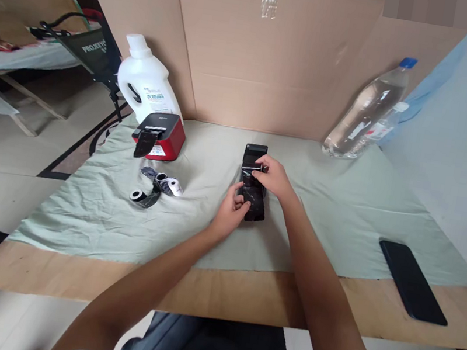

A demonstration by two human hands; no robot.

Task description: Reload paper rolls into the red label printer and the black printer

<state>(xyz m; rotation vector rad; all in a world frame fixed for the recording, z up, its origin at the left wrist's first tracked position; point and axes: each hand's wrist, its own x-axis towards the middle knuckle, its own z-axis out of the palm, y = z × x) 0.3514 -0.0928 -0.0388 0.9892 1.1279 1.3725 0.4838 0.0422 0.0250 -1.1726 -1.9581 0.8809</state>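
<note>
A small black device [255, 152] with its lid raised stands on the green cloth in front of me. Glossy black strip [254, 202] hangs from it toward me. My left hand [232, 210] pinches the left edge of this strip. At the device's opening, my right hand [272, 175] has its fingers closed around the end of a dark roll [252, 169]. Left of my hands lie several small rolls, one with black strip [137, 195] and one white [175, 187]. Behind them sits a red and black box-shaped device [171, 137] with a black strip at its front.
A white detergent bottle [148, 81] leans at the back left. Two clear plastic bottles [370, 108] lean at the back right. A cardboard panel [270, 56] stands along the back. A black phone [414, 282] lies near the front right edge.
</note>
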